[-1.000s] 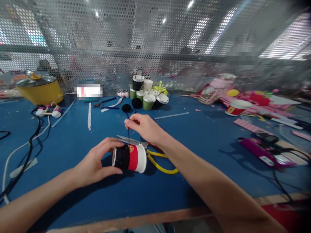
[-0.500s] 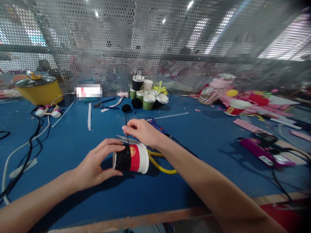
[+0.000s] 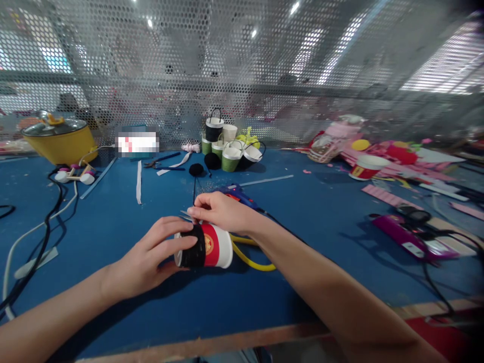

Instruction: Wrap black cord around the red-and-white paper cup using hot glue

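Note:
A red and white paper cup (image 3: 212,247) lies on its side on the blue table (image 3: 310,212), its bottom half wound with black yarn. My left hand (image 3: 151,254) grips the cup's wrapped end, fingers laid over the yarn. My right hand (image 3: 221,212) pinches the black yarn strand (image 3: 194,194) right at the top of the cup. The strand runs back to a black yarn ball (image 3: 196,169) farther up the table.
Scissors with yellow handles (image 3: 249,254) lie behind the cup, a blue glue gun (image 3: 238,194) just beyond my right hand. Finished little cup baskets (image 3: 230,146) stand at the back by the mesh wall. A yellow pot (image 3: 60,138) and cables (image 3: 45,222) are left; a purple tool (image 3: 412,239) and pink scraps right.
My right hand has come down with the yarn from above the cup to its top edge. The cup has turned a little in my left hand, whose fingers now lie over the wrapped part.

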The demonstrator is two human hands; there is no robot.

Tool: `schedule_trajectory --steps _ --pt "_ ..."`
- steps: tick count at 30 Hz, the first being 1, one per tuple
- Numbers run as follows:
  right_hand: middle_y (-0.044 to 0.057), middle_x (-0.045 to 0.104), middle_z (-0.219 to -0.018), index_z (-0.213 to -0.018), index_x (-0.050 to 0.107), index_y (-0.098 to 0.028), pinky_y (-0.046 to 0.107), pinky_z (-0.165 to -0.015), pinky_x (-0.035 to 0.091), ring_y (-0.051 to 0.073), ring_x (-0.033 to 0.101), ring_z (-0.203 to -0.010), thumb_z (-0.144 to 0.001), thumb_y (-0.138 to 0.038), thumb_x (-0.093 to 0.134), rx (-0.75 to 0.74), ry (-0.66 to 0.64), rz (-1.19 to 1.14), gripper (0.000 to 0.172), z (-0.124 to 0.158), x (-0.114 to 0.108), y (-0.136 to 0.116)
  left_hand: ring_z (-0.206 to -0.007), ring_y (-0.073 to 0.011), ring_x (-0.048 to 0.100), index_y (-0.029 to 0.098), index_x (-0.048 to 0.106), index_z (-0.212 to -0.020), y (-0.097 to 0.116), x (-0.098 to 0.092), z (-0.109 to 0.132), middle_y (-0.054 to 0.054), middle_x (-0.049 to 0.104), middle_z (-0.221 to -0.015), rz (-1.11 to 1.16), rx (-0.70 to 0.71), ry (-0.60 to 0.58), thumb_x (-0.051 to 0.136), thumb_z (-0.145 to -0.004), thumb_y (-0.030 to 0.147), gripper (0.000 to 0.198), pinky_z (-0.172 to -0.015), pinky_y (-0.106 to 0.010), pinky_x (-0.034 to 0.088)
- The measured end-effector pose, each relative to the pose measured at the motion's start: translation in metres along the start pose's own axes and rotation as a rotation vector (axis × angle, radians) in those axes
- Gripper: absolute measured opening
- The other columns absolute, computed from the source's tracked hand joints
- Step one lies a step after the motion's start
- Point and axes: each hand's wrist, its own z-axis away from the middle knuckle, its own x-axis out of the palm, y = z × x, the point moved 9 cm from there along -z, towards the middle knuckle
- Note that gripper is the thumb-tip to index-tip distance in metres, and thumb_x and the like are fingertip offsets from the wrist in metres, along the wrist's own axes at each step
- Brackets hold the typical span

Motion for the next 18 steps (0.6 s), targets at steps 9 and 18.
schedule_trajectory --steps 9,18 --pt "-0.005 0.039 -0.061 -0.066 0.039 -0.019 0.024 -0.052 0.028 0.010 0.035 -0.058 -0.087 -0.030 0.045 -0.050 -0.091 0.110 0.024 0.002 0.007 -0.006 -0.120 -0.0231 0.042 0.022 0.041 -0.122 -0.007 0.006 0.006 -0.013 0.041 -0.125 -0.082 -0.041 -0.059 0.044 -0.081 -0.004 0.049 -0.095 -0.042 0.046" --pt "-0.001 0.050 -0.065 -0.069 0.038 -0.021 0.026 -0.056 0.029 0.013 0.044 -0.060 -0.089 -0.029 0.040 -0.020 0.145 0.264 0.021 0.009 0.000 -0.012 -0.094 -0.0236 0.061 0.020 0.040 -0.119 -0.056 0.020 0.019 -0.012 0.057 -0.110 0.516 -0.707 -0.020 0.062 -0.078 0.042 0.051 -0.079 -0.040 0.054"
